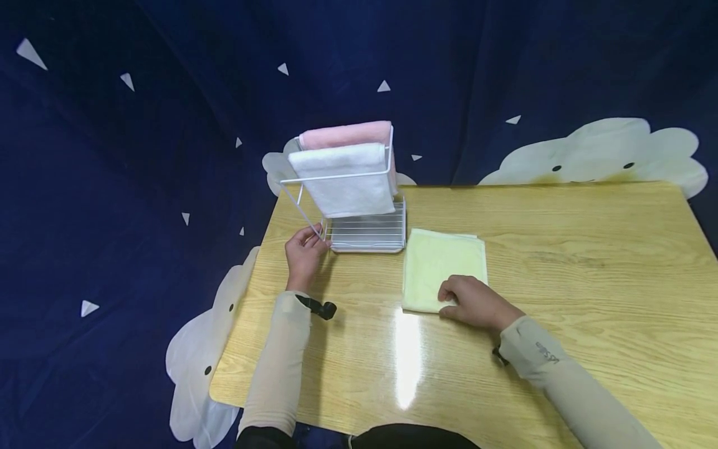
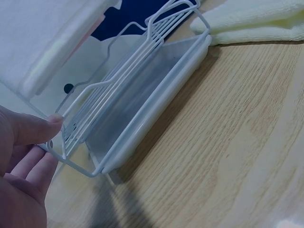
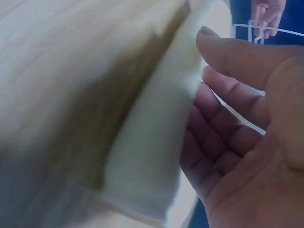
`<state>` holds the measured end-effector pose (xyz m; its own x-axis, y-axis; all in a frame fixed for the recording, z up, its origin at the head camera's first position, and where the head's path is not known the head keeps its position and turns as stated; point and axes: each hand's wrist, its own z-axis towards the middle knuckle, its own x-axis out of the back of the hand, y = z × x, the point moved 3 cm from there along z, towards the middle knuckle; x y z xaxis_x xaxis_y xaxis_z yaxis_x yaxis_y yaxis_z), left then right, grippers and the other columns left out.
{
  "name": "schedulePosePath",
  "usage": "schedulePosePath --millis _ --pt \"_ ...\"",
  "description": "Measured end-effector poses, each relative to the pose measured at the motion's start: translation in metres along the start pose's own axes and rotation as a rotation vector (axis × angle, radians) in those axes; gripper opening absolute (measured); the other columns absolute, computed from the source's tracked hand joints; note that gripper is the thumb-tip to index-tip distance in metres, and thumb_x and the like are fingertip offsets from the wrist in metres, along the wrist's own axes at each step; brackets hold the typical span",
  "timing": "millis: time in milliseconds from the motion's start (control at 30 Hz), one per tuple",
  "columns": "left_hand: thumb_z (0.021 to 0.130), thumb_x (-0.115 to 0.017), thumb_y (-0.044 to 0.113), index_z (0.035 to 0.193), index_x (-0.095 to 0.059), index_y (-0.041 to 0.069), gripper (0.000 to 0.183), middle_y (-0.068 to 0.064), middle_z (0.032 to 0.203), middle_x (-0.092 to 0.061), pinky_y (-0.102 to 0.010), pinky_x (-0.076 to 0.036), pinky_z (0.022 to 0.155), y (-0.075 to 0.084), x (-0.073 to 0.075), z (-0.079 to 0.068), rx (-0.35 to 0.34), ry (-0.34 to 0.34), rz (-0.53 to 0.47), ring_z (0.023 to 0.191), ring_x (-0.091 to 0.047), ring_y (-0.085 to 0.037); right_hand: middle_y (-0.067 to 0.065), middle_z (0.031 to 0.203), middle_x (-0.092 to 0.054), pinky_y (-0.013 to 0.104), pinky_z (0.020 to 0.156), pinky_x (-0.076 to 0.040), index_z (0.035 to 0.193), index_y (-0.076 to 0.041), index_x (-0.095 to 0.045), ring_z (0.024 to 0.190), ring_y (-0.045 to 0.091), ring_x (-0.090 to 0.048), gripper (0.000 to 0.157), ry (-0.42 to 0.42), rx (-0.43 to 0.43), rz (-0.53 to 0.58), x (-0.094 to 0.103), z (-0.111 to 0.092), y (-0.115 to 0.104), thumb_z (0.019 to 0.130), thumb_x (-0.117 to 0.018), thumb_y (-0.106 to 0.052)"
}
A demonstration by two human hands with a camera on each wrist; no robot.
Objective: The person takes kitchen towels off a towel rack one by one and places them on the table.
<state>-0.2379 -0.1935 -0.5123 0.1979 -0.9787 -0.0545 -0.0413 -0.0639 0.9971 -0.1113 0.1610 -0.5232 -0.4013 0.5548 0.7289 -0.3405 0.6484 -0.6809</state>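
A white wire rack (image 1: 367, 244) stands at the table's far left. From its upper bars hang a pink towel (image 1: 348, 135) and, nearer me, a white towel (image 1: 350, 187). My left hand (image 1: 305, 249) grips the rack's lower left corner, thumb and fingers around the wire (image 2: 78, 166) in the left wrist view. A folded pale yellow towel (image 1: 437, 262) lies flat to the right of the rack. Over its near right part is my right hand (image 1: 473, 302), its loosely bent fingers at the top surface and its thumb (image 3: 228, 52) near the edge in the right wrist view.
The rack has a shallow white tray (image 2: 156, 102) at its base. Both stand on a light wooden table (image 1: 561, 280). A dark blue curtain (image 1: 437, 56) with clouds and triangles hangs behind the table and along its left side.
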Motion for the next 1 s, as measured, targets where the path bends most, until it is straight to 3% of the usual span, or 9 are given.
schedulePosePath --millis 200,433,767,1000 --pt "0.081 -0.067 -0.025 0.126 -0.054 -0.020 0.048 -0.032 0.138 -0.053 -0.043 -0.049 0.106 0.000 0.001 0.002 0.041 -0.024 -0.022 0.129 -0.052 -0.044 0.004 0.097 -0.066 0.039 0.081 -0.057 0.103 -0.003 -0.069 0.091 0.022 -0.063 0.025 0.029 0.012 0.028 0.014 0.007 -0.012 0.085 -0.082 -0.015" --pt "0.080 -0.069 -0.022 0.127 -0.056 -0.018 0.048 -0.028 0.137 -0.056 -0.035 -0.053 0.102 0.000 0.001 0.000 0.017 -0.008 0.008 0.126 -0.056 -0.039 0.010 0.102 -0.069 0.040 0.083 -0.059 0.109 0.001 -0.070 0.094 0.025 -0.066 0.029 0.053 0.038 0.036 0.035 0.017 -0.026 0.087 -0.081 -0.015" --pt "0.079 -0.070 -0.023 0.123 -0.060 -0.016 0.046 -0.025 0.132 -0.061 -0.029 -0.056 0.096 -0.001 0.001 0.000 -0.001 0.013 0.020 0.122 -0.060 -0.036 0.002 0.102 -0.070 0.040 0.085 -0.058 0.107 -0.006 -0.072 0.095 0.025 -0.066 0.025 0.143 0.064 0.009 0.068 0.032 -0.048 0.086 -0.082 -0.016" --pt "0.080 -0.070 -0.022 0.126 -0.056 -0.017 0.048 -0.026 0.136 -0.057 -0.034 -0.053 0.102 0.001 0.001 0.000 0.028 0.002 0.006 0.126 -0.057 -0.036 0.006 0.106 -0.071 0.043 0.086 -0.058 0.110 -0.004 -0.072 0.096 0.024 -0.066 0.028 0.169 0.081 -0.018 0.084 0.041 -0.060 0.085 -0.082 -0.015"
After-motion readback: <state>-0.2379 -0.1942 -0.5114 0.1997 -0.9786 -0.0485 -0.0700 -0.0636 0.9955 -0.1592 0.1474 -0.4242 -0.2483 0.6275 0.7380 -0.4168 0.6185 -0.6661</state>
